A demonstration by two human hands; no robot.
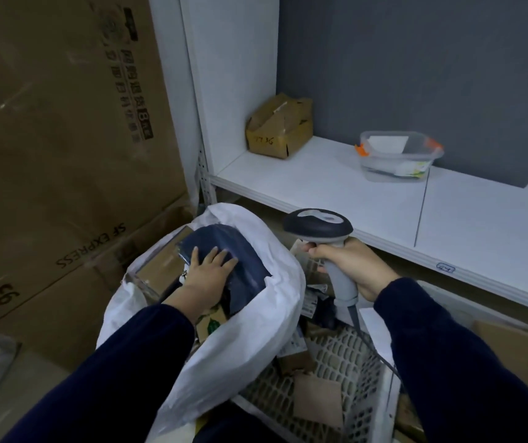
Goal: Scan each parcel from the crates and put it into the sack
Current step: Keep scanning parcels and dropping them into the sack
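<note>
**Left palm flat on a parcel in the sack, right fist round the scanner**

The left hand [206, 270] lies spread, fingers apart, palm down on a dark blue parcel [237, 260]; it presses on top rather than pinching it. The right hand [349, 266] is wrapped tight round the grey handle of the scanner [320, 228], whose dark head points left, toward the sack [256, 334]. A cable runs from the bottom of the handle down over the crate [352, 362].

The blue parcel sits in the open mouth of the white sack, near the top, tilted, its right edge against the sack's rim. Under and beside it in the sack are a brown box [160, 263] on the left and a carton with a green print [211, 324] just below the wrist. Both sleeves are dark blue.

The crate, white with a lattice wall, stands just right of the sack and touches it. Inside lie several small brown parcels [317, 401] and some dark ones, jumbled.

Behind, a white shelf [336, 183] bears a crumpled cardboard box [280, 126] at its left end and a clear plastic tub [398, 158] further right, well apart. Big cardboard cartons [58, 139] stand stacked on the left, beside the sack.
</note>
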